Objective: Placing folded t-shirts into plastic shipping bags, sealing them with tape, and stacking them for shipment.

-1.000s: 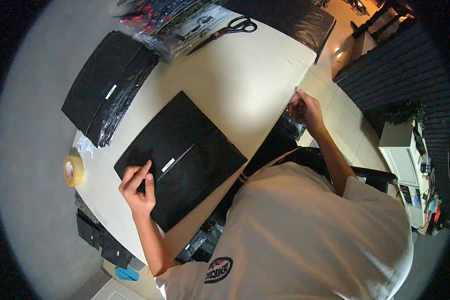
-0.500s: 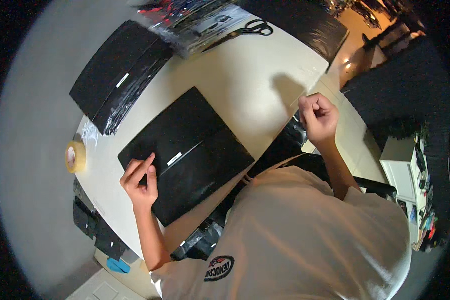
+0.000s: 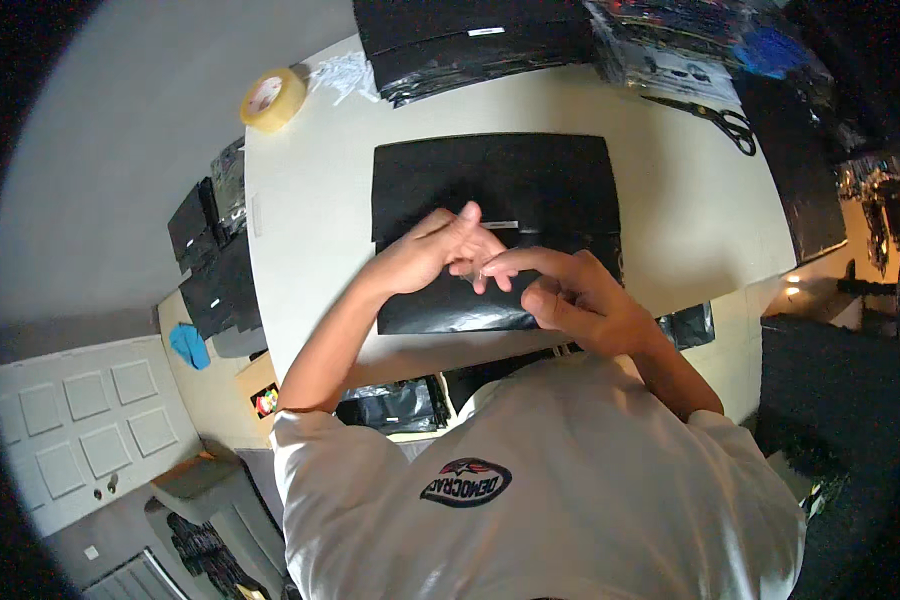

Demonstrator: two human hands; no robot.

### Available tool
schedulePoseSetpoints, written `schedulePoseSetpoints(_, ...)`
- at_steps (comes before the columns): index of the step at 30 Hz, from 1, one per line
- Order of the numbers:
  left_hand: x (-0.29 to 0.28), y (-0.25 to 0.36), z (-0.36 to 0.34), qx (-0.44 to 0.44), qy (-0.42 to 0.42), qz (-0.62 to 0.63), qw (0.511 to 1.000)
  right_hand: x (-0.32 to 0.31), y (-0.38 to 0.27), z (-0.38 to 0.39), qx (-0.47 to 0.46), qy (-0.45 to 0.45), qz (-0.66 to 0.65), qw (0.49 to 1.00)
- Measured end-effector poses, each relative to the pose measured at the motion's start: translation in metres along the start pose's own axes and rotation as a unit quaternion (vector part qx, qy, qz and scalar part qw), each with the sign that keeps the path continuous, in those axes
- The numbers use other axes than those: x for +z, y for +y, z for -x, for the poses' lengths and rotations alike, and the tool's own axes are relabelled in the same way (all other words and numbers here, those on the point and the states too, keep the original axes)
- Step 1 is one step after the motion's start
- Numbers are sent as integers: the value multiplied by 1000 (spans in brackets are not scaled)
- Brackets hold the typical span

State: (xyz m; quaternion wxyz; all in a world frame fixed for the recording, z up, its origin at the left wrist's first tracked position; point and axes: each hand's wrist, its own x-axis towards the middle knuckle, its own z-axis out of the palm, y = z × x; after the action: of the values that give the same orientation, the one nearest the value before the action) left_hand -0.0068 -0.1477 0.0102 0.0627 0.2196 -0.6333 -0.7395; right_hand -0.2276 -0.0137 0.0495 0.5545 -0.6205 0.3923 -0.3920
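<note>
A black plastic mailing bag (image 3: 495, 165) lies flat on the white table, with a fold line across it and a small white label (image 3: 498, 225) near its middle. My left hand (image 3: 430, 250) is above its left part, thumb raised and fingers stretched toward the right. From the right, my right hand (image 3: 580, 300) reaches in with its index finger out, meeting the left fingers; its thumb stands apart and the other fingers are bent. A faint clear patch shows between the fingertips, too small to name.
Yellowish packing tape (image 3: 273, 100) stands at the table's far left beside white strips (image 3: 345, 78). A stack of black bags (image 3: 470, 50) lies at the back, near clear plastic packages (image 3: 670, 60) and black scissors (image 3: 710, 118). More black bags (image 3: 220, 280) hang past the left edge.
The view has turned, and the bag now lies squarely before me. My right hand has come from beyond the table edge to my left hand. The left hand's fingers have stretched out.
</note>
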Motion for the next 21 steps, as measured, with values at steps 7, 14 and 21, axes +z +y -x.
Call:
schedulePoseSetpoints(7,-4,-2,-1,-9,-55,97,994,2,8,-4,-4,-12,5,1000)
schedulePoseSetpoints(14,-1,-9,-2,-92,-98,151,979,1,8,-3,-3,-29,-14,999)
schedulePoseSetpoints(21,-15,12,6,-1,-46,91,995,5,15,3,14,-51,-1,999)
